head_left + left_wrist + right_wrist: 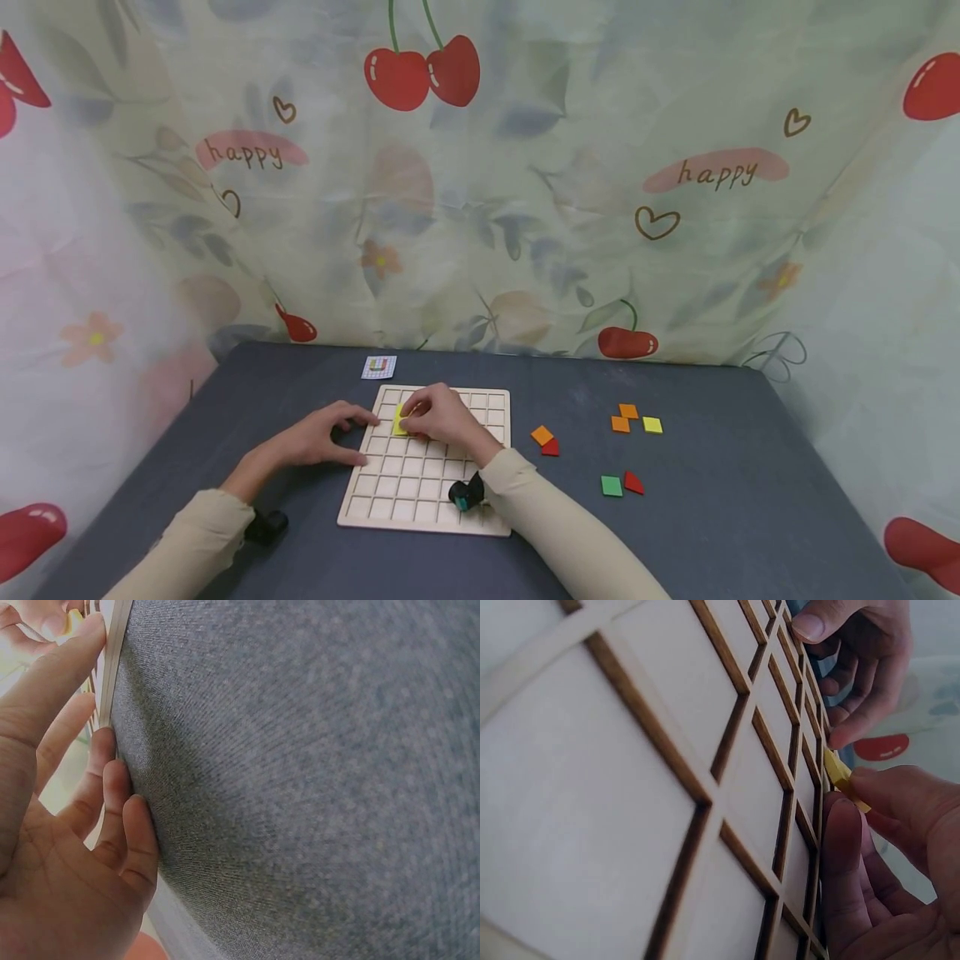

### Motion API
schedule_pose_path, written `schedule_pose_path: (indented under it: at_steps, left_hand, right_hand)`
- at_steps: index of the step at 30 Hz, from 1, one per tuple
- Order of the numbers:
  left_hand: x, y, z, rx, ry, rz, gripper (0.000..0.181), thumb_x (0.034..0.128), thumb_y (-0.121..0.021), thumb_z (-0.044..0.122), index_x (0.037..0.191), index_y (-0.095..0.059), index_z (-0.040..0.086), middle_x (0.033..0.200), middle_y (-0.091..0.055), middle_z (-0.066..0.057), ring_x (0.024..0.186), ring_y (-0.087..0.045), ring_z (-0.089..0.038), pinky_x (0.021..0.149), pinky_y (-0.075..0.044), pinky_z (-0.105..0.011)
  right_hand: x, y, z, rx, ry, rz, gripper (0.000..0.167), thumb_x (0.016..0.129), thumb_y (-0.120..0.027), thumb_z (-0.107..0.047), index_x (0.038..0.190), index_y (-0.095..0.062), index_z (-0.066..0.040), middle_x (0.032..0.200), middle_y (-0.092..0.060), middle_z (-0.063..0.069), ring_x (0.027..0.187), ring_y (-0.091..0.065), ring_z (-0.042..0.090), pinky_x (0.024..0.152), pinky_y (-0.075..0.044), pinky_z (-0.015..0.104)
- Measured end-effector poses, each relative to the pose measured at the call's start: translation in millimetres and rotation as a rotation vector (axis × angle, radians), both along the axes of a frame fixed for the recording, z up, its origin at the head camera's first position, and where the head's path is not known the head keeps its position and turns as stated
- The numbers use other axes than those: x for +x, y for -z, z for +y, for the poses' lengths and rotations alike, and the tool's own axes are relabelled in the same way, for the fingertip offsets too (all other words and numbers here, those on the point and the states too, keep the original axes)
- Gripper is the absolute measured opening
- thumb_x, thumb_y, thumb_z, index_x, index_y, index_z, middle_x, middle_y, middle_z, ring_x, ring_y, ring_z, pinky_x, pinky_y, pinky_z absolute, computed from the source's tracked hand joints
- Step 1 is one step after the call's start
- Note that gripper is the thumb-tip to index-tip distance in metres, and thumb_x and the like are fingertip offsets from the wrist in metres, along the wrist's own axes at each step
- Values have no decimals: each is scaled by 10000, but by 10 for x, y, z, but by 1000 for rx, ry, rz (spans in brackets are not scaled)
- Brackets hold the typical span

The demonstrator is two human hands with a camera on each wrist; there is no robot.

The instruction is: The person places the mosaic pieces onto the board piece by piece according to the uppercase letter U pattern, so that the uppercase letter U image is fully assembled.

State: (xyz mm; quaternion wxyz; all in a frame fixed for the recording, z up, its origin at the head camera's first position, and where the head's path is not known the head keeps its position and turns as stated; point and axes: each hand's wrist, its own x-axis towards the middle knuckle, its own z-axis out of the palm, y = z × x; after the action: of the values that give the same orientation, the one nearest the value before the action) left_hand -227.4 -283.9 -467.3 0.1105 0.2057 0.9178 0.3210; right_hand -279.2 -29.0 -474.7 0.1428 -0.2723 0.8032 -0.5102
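A wooden grid board (408, 465) with square cells lies flat on the dark table. Over its upper left cells, my right hand (446, 417) pinches a yellow tile (840, 775) between thumb and fingers; the tile tilts against the board in the right wrist view. Yellow (400, 427) also shows beside the fingertips in the head view, but whether it is one tile or more I cannot tell. My left hand (318, 435) rests at the board's left side, thumb and forefinger spread and touching its edge. The left wrist view shows that hand (71, 862) with loosely bent fingers beside the rim.
Right of the board lie an orange tile (542, 435) and a red piece (551, 448). Farther right are two orange tiles (628, 411), a yellow tile (652, 425), a green tile (611, 486) and a red piece (633, 482). A small printed card (378, 367) lies behind the board.
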Motion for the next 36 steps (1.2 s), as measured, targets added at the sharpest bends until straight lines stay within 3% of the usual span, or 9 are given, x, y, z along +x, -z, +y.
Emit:
schedule_pose_path:
  at_steps: [17,28,36]
  left_hand:
    - [26,-5,-7,3,7,9,579,843,-857,352,1327,-646,114,1199,-554,-66,1099,-540,-307,953,-438,-544]
    - [14,0,-3,6,17,19,575,844,-858,343,1325,-647,108,1192,-556,-80,1090,-545,-312,947,-444,-551]
    - [12,8,2,21,21,14,574,844,-859,338,1326,-647,109,1193,-556,-72,1092,-542,-308,951,-441,-549]
  right_hand:
    - [23,5,-55,102,14,73,56,891,-796,-100,927,-770,-67,738,-664,-10,554,-607,117,599,-486,248]
    - [-10,3,-75,162,32,131,62,875,-817,-137,909,-781,-100,757,-650,-59,683,-584,85,662,-472,250]
    - [-18,-10,-60,178,38,126,75,875,-823,-146,920,-786,-98,756,-648,-54,702,-578,87,687,-470,259]
